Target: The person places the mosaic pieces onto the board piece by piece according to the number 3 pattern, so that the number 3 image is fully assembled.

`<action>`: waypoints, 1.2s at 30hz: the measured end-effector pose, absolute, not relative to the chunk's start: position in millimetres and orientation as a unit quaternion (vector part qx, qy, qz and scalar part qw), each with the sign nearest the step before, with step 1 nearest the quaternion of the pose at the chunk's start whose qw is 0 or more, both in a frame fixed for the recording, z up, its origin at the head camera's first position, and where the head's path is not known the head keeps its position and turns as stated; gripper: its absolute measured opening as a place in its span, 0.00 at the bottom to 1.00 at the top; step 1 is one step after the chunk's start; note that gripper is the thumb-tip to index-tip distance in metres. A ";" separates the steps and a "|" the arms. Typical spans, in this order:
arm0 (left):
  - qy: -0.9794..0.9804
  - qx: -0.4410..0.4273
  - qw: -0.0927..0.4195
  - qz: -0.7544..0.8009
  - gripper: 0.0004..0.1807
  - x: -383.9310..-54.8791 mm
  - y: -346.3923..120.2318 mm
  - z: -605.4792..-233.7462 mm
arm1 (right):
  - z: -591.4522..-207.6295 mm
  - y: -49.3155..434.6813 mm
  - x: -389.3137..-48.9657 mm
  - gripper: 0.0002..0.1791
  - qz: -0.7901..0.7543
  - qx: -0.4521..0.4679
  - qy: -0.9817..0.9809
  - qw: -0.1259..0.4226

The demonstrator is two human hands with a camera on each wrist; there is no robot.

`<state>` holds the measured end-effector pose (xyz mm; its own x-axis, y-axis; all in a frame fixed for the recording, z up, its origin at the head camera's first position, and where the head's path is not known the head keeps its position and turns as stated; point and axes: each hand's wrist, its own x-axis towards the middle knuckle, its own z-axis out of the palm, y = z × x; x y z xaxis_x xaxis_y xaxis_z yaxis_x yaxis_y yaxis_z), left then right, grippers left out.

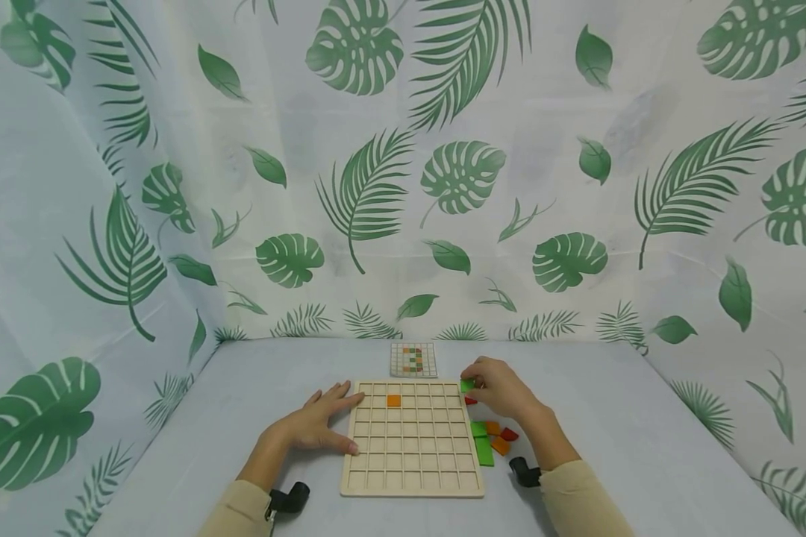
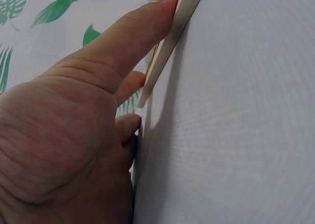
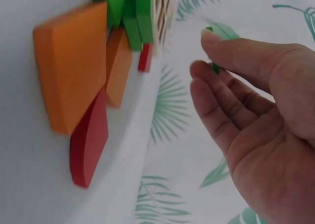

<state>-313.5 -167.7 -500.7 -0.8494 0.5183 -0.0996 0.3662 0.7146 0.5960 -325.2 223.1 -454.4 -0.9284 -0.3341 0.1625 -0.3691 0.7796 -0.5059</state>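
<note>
A pale wooden grid board [image 1: 413, 462] lies on the table, with one orange square tile [image 1: 393, 401] in a cell of its upper part. My left hand [image 1: 312, 425] rests at the board's left edge, fingers spread; the thumb [image 2: 133, 34] touches the rim in the left wrist view. Beyond the board's upper right corner, my right hand [image 1: 504, 388] pinches a small green tile [image 3: 215, 68] between thumb and fingertips, above the table. Its exact shape is mostly hidden by the fingers. A red piece [image 1: 470, 400] lies below this hand, beside the board.
Right of the board lie green tiles [image 1: 484, 450], orange pieces [image 1: 500, 446] and another red piece with a curved side [image 1: 509, 434]. A pattern card [image 1: 413, 360] with a coloured grid lies behind the board. Leaf-printed cloth [image 1: 483, 298] encloses the table's back and sides.
</note>
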 end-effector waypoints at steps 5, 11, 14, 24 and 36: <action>0.915 0.243 0.131 0.294 0.58 -313.6 -167.3 -500.9 | -454.6 213.4 -324.6 0.14 0.278 0.192 -0.940 0.046; 0.916 0.239 0.133 0.294 0.58 -310.9 -169.5 -500.4 | -458.8 200.3 -326.2 0.14 0.279 0.210 -0.934 0.071; 0.915 0.238 0.130 0.299 0.58 -310.2 -170.2 -499.0 | -459.5 193.6 -327.0 0.14 0.284 0.226 -0.928 0.085; 0.915 0.241 0.133 0.296 0.56 -311.8 -168.5 -501.9 | -458.3 174.1 -326.6 0.15 0.301 0.248 -0.917 0.087; 0.916 0.234 0.130 0.299 0.57 -311.8 -166.8 -499.8 | -457.7 157.8 -323.9 0.14 0.320 0.240 -0.913 0.077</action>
